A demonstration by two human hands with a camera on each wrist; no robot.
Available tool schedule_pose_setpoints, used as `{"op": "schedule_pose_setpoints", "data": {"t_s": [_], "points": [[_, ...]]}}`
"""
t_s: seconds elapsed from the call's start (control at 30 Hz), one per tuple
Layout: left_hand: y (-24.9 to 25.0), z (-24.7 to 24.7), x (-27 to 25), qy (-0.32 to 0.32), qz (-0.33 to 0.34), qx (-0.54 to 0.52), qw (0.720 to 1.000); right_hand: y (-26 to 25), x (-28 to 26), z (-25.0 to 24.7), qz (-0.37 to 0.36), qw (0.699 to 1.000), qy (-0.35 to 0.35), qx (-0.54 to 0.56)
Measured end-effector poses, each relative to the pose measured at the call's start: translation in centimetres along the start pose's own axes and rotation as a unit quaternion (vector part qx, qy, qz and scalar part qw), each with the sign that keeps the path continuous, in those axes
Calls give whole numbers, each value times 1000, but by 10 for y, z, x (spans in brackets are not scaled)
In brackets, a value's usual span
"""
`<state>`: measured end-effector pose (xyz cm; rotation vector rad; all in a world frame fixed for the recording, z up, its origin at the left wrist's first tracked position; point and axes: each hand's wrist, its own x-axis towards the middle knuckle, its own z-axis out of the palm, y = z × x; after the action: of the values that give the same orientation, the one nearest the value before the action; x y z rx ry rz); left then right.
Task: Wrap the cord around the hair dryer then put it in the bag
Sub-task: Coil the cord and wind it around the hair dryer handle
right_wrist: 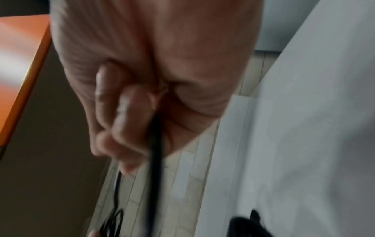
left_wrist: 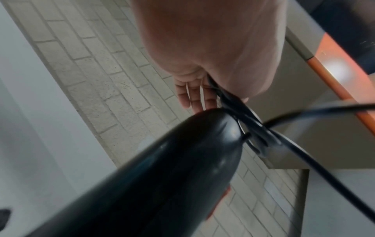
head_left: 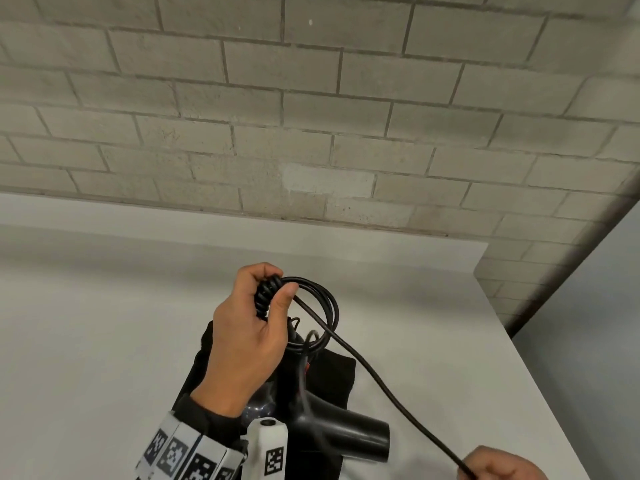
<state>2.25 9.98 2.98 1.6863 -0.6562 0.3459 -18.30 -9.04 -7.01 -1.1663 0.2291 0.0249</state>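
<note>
My left hand [head_left: 254, 327] grips the handle end of the black hair dryer [head_left: 349, 433], thumb pressing coiled loops of black cord [head_left: 325, 313] against it. The dryer's barrel points right, low in the head view, above the black bag [head_left: 341, 375] lying flat on the table. In the left wrist view the dryer handle [left_wrist: 162, 176] fills the lower frame, with the cord [left_wrist: 253, 128] bunched at its end under my palm [left_wrist: 213, 48]. A straight run of cord leads down right to my right hand [head_left: 498, 465], which pinches it. The right wrist view shows my curled fingers [right_wrist: 125, 121] around the cord [right_wrist: 155, 168].
The white table [head_left: 104, 341] ends at a right edge [head_left: 540, 358] close to my right hand, with floor beyond. A grey brick wall [head_left: 311, 116] stands behind the table. An orange-edged surface [left_wrist: 334, 77] shows in both wrist views.
</note>
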Motion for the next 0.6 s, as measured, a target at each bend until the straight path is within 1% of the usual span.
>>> {"op": "schedule_pose_setpoints", "data": {"t_s": [0.03,0.07,0.1,0.13,0.17,0.2,0.27,0.33,0.4,0.43,0.47,0.5,0.53,0.6], "points": [[1,1,-1,-4,2,0,1000,-8,-2,-7,-100,991,77,-35],[2,2,-2,-9,2,-2,1000,-22,-15,-33,-113,979,133,-105],[3,3,-4,-13,3,-6,1000,-27,-29,-38,-24,980,163,-110],[4,4,-6,-16,4,-9,1000,-27,-34,-32,-8,963,255,-89],[5,6,-7,-19,3,-12,1000,-28,-33,-26,-44,929,343,-129],[6,7,-8,-23,1,-14,1000,-29,-32,-18,-79,904,397,-134],[9,10,-10,-35,-4,-19,999,-32,-23,-6,-134,865,451,-173],[11,12,-12,-44,-3,-18,999,-31,-11,7,-184,818,501,-217],[12,13,-13,-47,1,-14,999,-35,-1,32,-272,782,505,-244],[13,14,-14,-46,1,-12,999,-39,3,50,-310,771,501,-241],[14,14,-14,-45,0,-13,999,-42,5,70,-342,767,486,-240],[14,14,-14,-42,-1,-13,999,-44,8,88,-352,777,463,-240],[14,15,-14,-38,0,-13,999,-46,12,105,-336,803,428,-242],[16,15,-15,-32,7,-6,999,-44,21,127,-261,857,339,-287]]}}
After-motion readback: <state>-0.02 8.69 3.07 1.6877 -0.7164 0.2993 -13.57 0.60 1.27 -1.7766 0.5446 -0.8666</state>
